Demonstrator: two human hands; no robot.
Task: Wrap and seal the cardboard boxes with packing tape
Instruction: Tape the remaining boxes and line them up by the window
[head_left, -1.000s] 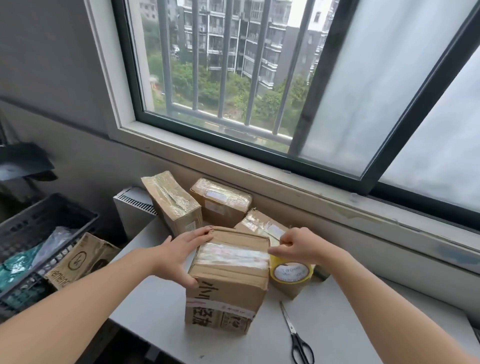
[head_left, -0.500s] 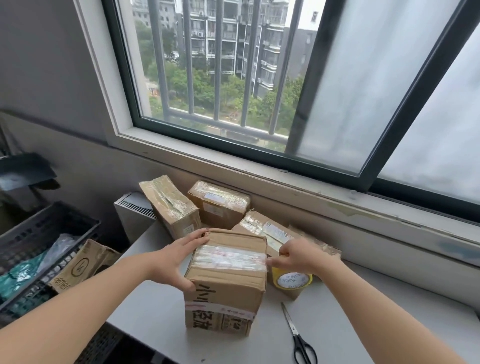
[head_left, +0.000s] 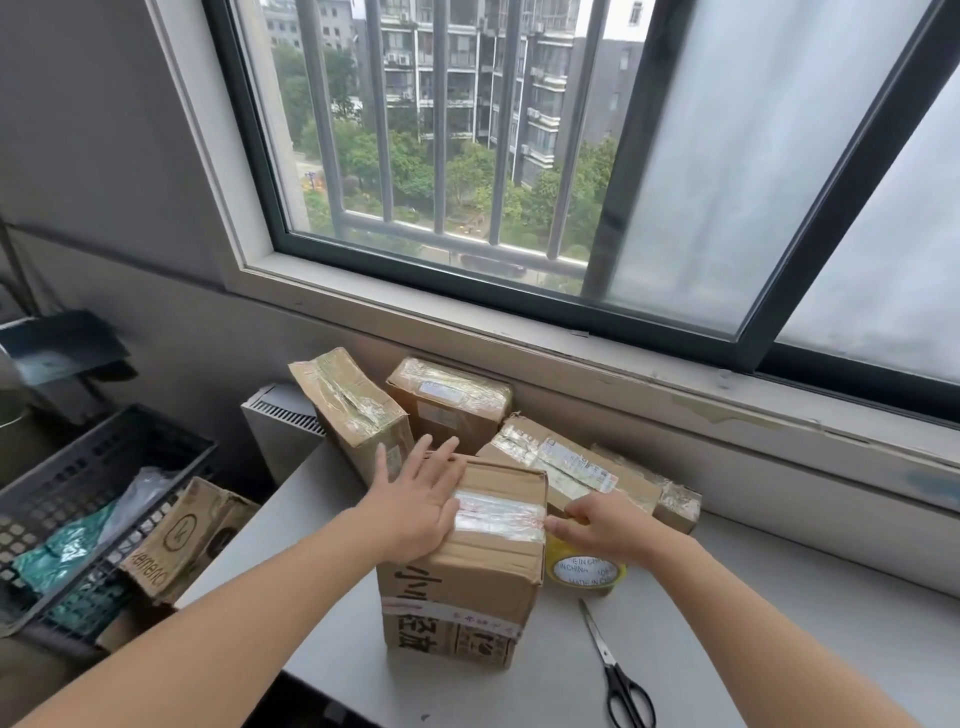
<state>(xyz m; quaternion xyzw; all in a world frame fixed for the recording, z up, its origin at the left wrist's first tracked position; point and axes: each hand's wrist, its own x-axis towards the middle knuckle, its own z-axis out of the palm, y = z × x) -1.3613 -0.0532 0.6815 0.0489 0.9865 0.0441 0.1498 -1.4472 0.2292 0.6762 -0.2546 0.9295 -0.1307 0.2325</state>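
Observation:
A tall cardboard box (head_left: 462, 587) stands on the grey table (head_left: 727, 623), with a strip of clear tape across its top. My left hand (head_left: 421, 499) lies flat on the left part of the top, fingers straight, pressing the tape. My right hand (head_left: 597, 525) is at the box's right top edge, fingers curled round a yellow tape roll (head_left: 587, 569) that sits against the box's side. The tape runs from the roll onto the box.
Several taped boxes (head_left: 447, 400) stand behind, against the wall under the window. Black-handled scissors (head_left: 618, 675) lie on the table at the front right. A dark plastic crate (head_left: 88, 499) and a loose carton (head_left: 187, 535) sit to the left, below table level.
My left hand moved from the box's left side onto its top and flattened on the tape. My right hand lowered with the roll to the box's right edge.

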